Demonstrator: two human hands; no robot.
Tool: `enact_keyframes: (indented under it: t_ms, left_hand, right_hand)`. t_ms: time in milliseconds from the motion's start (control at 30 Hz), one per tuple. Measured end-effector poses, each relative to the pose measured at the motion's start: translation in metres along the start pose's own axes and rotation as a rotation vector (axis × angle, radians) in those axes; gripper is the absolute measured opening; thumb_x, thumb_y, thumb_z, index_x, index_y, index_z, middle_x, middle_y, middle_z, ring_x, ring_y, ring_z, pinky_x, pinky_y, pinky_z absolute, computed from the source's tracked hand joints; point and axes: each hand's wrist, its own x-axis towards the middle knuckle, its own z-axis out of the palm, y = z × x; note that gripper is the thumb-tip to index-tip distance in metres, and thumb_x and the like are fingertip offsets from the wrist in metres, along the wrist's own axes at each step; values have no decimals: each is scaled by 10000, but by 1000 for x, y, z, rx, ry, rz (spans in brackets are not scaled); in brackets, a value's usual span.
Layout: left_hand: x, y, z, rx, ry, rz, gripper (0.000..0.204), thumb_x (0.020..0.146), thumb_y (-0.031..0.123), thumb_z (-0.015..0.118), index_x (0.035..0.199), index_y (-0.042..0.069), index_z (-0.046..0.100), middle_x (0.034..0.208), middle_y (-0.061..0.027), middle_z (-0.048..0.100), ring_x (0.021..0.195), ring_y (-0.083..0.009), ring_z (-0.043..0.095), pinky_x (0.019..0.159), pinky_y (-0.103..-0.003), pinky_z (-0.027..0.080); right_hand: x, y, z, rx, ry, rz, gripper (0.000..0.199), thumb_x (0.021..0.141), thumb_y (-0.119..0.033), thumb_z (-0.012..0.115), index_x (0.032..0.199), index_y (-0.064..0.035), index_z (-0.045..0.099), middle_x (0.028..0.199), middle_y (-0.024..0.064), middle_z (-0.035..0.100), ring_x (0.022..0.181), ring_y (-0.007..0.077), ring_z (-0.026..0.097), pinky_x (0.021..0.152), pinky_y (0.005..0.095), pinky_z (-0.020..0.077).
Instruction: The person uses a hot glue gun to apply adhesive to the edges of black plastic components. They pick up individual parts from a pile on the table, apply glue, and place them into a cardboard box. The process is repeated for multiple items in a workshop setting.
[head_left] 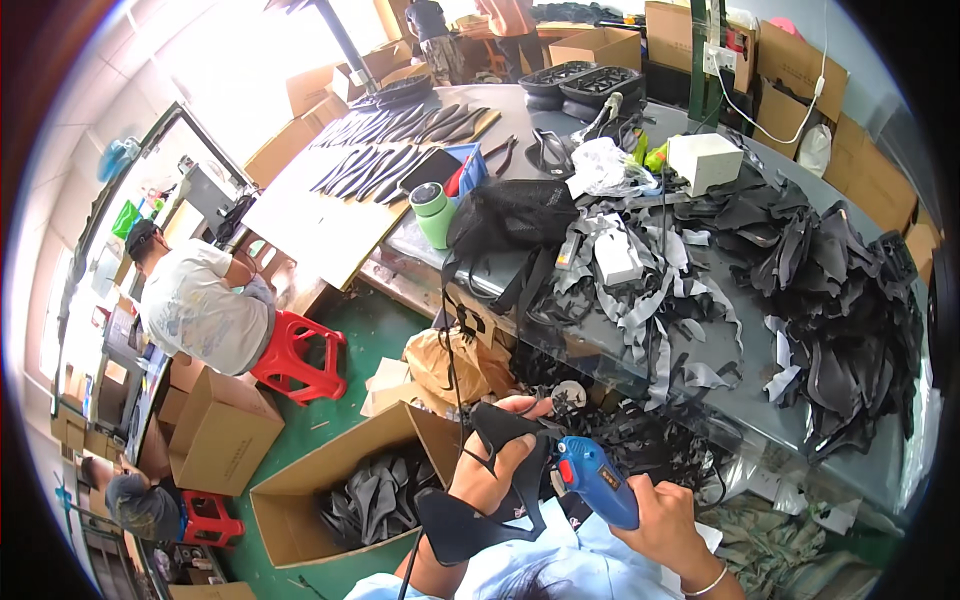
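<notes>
My left hand (495, 468) is closed around a black, saddle-shaped cover (458, 525) of flexible-looking material, in front of my chest. Its thumb presses on the upper part, and the wide lower part hangs over my forearm. In my right hand (662, 520) I grip a blue handheld power tool (597, 480) with a red button. The tool's head points left toward the cover's edge; whether they touch, I cannot tell. Just left of my left arm, an open cardboard box (285, 515) holds several dark grey shaped pieces (375, 500).
Ahead, a grey table (715, 390) bears cut strips (640, 320), a heap of black pieces (840, 310), a black bag (515, 215) and a green bottle (432, 215). Dark scraps (640, 450) lie below its edge. A person (205, 305) sits on a red stool (300, 355) at left.
</notes>
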Motion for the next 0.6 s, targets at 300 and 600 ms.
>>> enact_keyframes:
  t_ms: [300, 600]
  left_hand:
    - [-5, -7, 7, 48, -132, 42, 419, 828, -71, 449, 1241, 0, 423, 1235, -132, 542, 1094, -187, 551, 931, -295, 417]
    - [-6, -4, 5, 251, -237, 83, 439, 766, -73, 488, 1200, -6, 474, 1197, -125, 562, 1091, -224, 553, 932, -329, 427]
  right_hand:
    - [3, -9, 5, 78, 37, -37, 422, 588, -187, 775, 867, -16, 508, 591, 101, 575, 517, 276, 598, 511, 356, 473]
    - [4, -22, 1, 60, 54, -99, 437, 582, -164, 778, 891, 7, 520, 584, 91, 588, 491, 246, 597, 519, 327, 468]
